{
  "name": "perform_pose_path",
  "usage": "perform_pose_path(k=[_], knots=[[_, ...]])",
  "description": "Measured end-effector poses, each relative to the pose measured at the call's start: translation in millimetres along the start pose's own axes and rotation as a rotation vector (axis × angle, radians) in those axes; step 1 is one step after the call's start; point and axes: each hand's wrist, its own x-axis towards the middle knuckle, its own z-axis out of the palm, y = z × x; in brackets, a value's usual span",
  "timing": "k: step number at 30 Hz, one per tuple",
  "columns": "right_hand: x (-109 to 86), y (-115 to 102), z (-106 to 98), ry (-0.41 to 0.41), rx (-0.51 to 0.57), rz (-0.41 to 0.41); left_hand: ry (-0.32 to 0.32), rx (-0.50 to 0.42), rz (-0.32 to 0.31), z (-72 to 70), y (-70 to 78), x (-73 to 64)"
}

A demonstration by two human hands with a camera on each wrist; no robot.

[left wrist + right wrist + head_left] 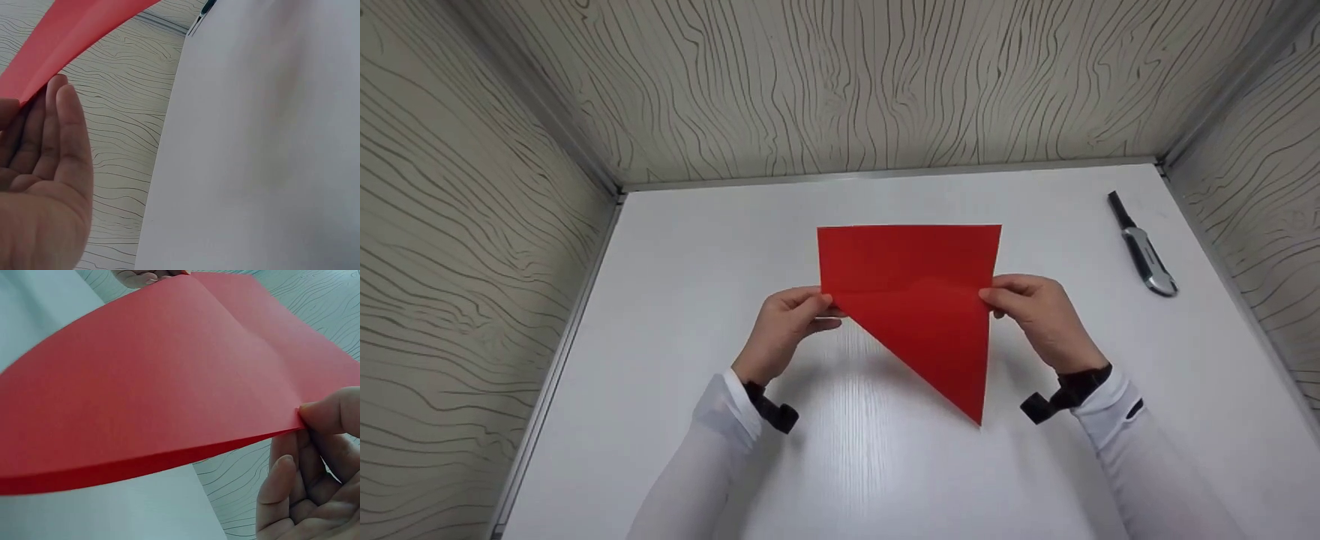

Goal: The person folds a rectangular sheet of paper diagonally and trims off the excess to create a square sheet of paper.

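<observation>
A sheet of red paper [911, 300] is held up above the white table between both hands. Its top is straight-edged, and below the left hand its outline slants down to a point at lower right. A faint crease runs across it between the hands. In the right wrist view, the paper [152, 382] bows and shows two layers along its near edge. The left hand [791, 326] pinches the left edge between thumb and fingers; other fingers of this hand [53, 152] extend behind. On the opposite edge, the right hand [1039, 319] pinches with thumb and forefinger.
At the far right of the white table [660, 300] lies a grey and black utility knife [1144, 251]. Wood-grain panels [840, 82] stand behind the table and along both sides. Each wrist wears a black strap with a small camera [1039, 407].
</observation>
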Motion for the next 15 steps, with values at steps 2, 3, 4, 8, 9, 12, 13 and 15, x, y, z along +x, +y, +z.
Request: perform_pose_path(k=[2,3,4,8,9,12,13,15], knots=[[0.9,-2.2,0.5,0.006,0.003,-0.009,0.004,0.011,0.0,-0.5,2.0,1.2],[1.4,-2.7,0.3,0.007,0.001,-0.013,0.006,0.012,-0.001,-0.7,3.0,1.7],[1.9,-3.1,0.1,0.009,-0.004,-0.017,0.006,0.012,-0.004,-0.7,4.2,1.9],[4.0,-3.7,-1.6,0.009,-0.025,-0.037,-0.006,0.005,-0.012,-1.7,8.6,3.6],[4.4,-3.7,-2.0,0.008,-0.023,-0.044,-0.01,0.002,-0.014,-2.3,9.3,4.4],[6.2,-4.6,-2.4,0.006,-0.012,-0.063,-0.017,0.002,-0.016,-4.7,10.5,6.5],[6.8,-4.9,-2.4,0.004,-0.008,-0.07,-0.016,0.001,-0.018,-5.5,10.7,6.9],[7.6,-6.1,-1.7,0.004,0.004,-0.08,-0.008,-0.003,-0.018,-6.7,10.5,7.9]])
